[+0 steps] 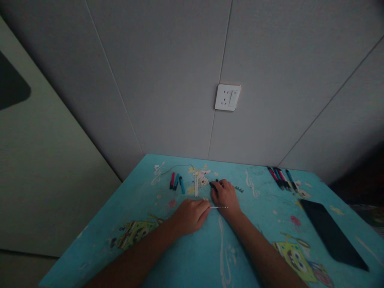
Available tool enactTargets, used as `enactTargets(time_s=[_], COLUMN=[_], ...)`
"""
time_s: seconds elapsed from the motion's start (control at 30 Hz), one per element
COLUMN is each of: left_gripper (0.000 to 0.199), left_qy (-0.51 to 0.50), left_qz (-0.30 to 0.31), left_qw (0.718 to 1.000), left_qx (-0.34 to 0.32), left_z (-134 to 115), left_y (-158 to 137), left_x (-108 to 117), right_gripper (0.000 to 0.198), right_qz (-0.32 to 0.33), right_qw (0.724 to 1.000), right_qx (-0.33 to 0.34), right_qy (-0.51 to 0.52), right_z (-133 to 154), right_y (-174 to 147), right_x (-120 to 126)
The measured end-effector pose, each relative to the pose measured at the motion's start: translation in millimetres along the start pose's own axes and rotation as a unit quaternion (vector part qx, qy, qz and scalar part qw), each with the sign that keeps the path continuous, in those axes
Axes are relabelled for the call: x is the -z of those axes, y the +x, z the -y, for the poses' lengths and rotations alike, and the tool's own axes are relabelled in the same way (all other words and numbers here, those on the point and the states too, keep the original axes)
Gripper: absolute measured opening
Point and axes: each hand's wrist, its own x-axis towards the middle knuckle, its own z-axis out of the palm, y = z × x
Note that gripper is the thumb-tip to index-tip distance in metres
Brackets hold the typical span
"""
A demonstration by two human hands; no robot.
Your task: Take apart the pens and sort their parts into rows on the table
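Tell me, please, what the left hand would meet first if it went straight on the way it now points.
The left hand would probably meet the bare right hand first, near the wrist. The thin white stick held in the left hand overlaps that wrist in view, though depth is unclear.

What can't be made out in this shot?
All in the head view:
Held end of the thin white stick: hidden by the left hand.
Dark item at the right hand: partly covered by that hand, too small to identify.
Dark shape far left: cut off by the left edge.
Any lettering on the far-right pens: too small, dim.
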Motion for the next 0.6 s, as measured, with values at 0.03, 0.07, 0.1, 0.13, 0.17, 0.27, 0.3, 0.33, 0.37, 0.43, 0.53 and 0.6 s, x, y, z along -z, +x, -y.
enactTargets(time_s=[0.03, 0.07, 0.1, 0.13, 0.17, 0.27, 0.3, 0.33, 0.37, 0.43, 0.53, 0.6], left_gripper=[0.023, 0.023, 0.023, 0.022, 0.022, 0.021, 0.022, 0.022, 0.022, 0.022, 0.022, 0.022], left_qy=[0.000, 0.000, -0.001, -0.002, -0.005, -0.013, -0.016, -0.017, -0.018, -0.021, -0.021, -0.018], left_qz=[0.002, 0.003, 0.004, 0.003, 0.003, -0.001, -0.001, -0.001, -0.001, 0.002, 0.003, 0.002], left_qw=[1.000, 1.000, 1.000, 1.000, 1.000, 1.000, 1.000, 1.000, 1.000, 1.000, 1.000, 1.000], left_qx=[0.000, 0.001, 0.001, 0.000, 0.000, 0.001, 0.002, 0.003, 0.003, 0.003, 0.003, 0.004], left_z=[0.1, 0.2, 0.3, 0.4, 0.4, 0.5, 0.6, 0.6, 0.8, 1.1, 1.7, 2.0], left_y=[0.1, 0.2, 0.3, 0.4, 0.4, 0.4, 0.4, 0.3, 0.3, 0.3, 0.4, 0.6], left_x=[0.0, 0.0, -0.1, -0.1, -0.2, -0.3, -0.3, -0.2, -0.1, -0.1, -0.5, -0.7], right_gripper=[0.028, 0.027, 0.027, 0.027, 0.027, 0.027, 0.027, 0.027, 0.027, 0.027, 0.028, 0.029], right_qz=[0.001, 0.003, 0.003, 0.003, 0.003, 0.000, -0.001, -0.002, -0.003, -0.004, -0.010, -0.013], right_qw=[1.000, 1.000, 1.000, 1.000, 1.000, 1.000, 1.000, 1.000, 1.000, 1.000, 0.999, 0.998], right_qx=[-0.001, -0.003, -0.004, -0.006, -0.007, -0.009, -0.009, -0.007, -0.006, -0.002, 0.008, 0.014], right_qy=[0.004, 0.006, 0.008, 0.009, 0.009, 0.008, 0.008, 0.009, 0.011, 0.019, 0.039, 0.052], right_z=[-0.3, -0.3, -0.3, -0.1, 0.1, 0.8, 0.9, 1.0, 1.0, 0.7, -0.3, -1.2], right_y=[0.4, 0.6, 0.9, 1.1, 1.3, 1.9, 2.0, 2.1, 2.2, 2.3, 2.2, 2.1], right_x=[-0.9, -1.6, -2.1, -2.4, -2.6, -2.6, -2.6, -2.6, -2.7, -2.9, -3.3, -3.7])
